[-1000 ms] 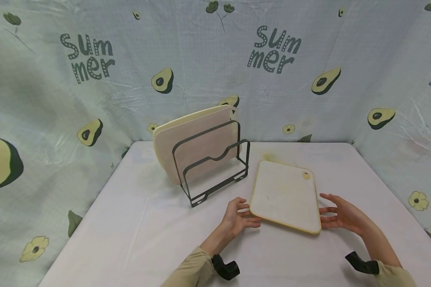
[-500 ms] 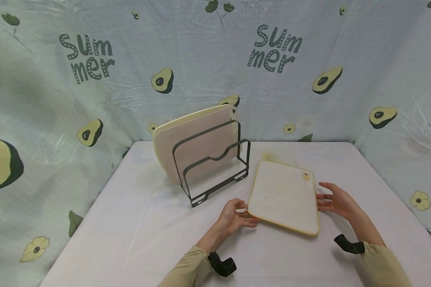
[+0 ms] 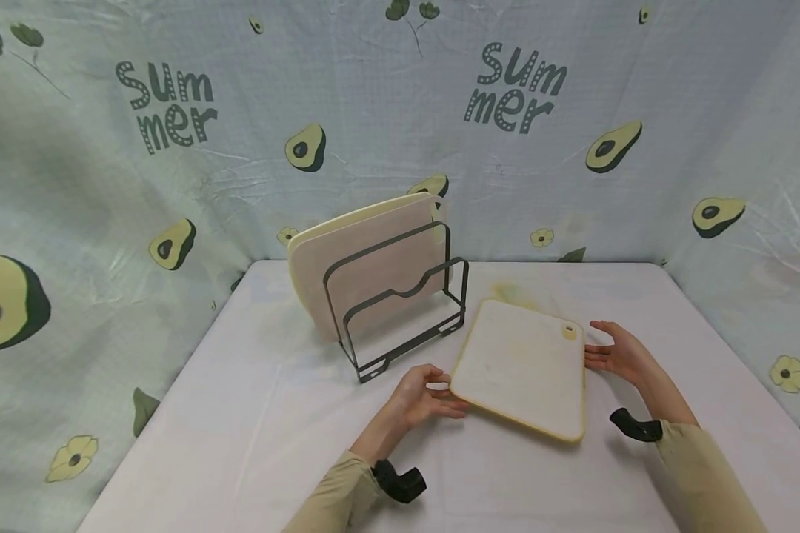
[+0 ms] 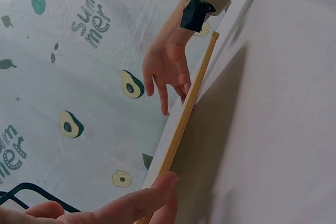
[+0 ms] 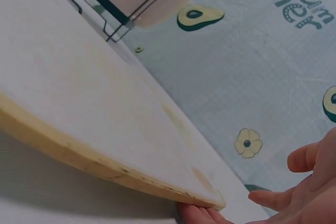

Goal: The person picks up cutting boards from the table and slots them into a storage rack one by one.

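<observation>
A white cutting board (image 3: 520, 366) with a yellow rim and a small hole in one corner lies flat between both hands, raised over the table with a shadow beneath it. My left hand (image 3: 416, 396) holds its near left corner, thumb at the edge and fingers reaching under. In the left wrist view, the fingers (image 4: 142, 200) overlap the yellow edge and hide that corner. At the right edge, near the hole, my right hand (image 3: 620, 355) has its fingertips against the underside. Its thumb stands away from the board in the right wrist view.
Left of the board stands a dark wire rack (image 3: 407, 340) holding a pink cutting board (image 3: 373, 259) and a pale yellow one (image 3: 340, 224) behind it. The white table (image 3: 253, 444) ends at an avocado-print cloth backdrop (image 3: 373, 96).
The board has shifted a little left and turned slightly. My left hand moved left with its corner, and my right hand slid away from me along the right edge.
</observation>
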Demonstrator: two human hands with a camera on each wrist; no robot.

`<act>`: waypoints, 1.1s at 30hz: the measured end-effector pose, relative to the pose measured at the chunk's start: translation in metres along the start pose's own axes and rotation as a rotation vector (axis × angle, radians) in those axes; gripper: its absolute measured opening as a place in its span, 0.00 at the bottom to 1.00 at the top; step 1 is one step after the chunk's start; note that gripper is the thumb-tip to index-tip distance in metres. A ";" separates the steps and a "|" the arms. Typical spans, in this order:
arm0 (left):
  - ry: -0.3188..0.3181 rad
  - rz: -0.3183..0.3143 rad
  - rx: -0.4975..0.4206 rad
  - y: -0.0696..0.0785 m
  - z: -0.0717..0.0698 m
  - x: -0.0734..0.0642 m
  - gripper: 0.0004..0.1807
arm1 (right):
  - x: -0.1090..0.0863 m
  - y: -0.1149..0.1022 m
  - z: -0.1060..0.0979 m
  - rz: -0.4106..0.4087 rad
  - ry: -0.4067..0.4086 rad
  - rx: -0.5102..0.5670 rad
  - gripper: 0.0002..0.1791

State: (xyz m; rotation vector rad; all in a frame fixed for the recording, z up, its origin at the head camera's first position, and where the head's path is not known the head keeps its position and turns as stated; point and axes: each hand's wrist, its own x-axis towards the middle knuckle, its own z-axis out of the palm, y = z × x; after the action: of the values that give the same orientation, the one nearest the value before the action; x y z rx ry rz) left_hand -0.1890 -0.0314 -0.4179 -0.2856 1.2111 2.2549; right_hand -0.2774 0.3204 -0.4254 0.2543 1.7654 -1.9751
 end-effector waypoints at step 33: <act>0.174 0.067 -0.067 0.016 -0.029 -0.010 0.19 | -0.006 0.004 -0.004 -0.050 -0.131 0.008 0.35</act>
State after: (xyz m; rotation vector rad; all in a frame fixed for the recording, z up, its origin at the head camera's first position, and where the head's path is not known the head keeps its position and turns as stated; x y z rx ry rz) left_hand -0.1919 -0.0660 -0.4193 -0.4823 1.2497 2.3719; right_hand -0.2711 0.3257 -0.4274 0.0821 1.6968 -1.9859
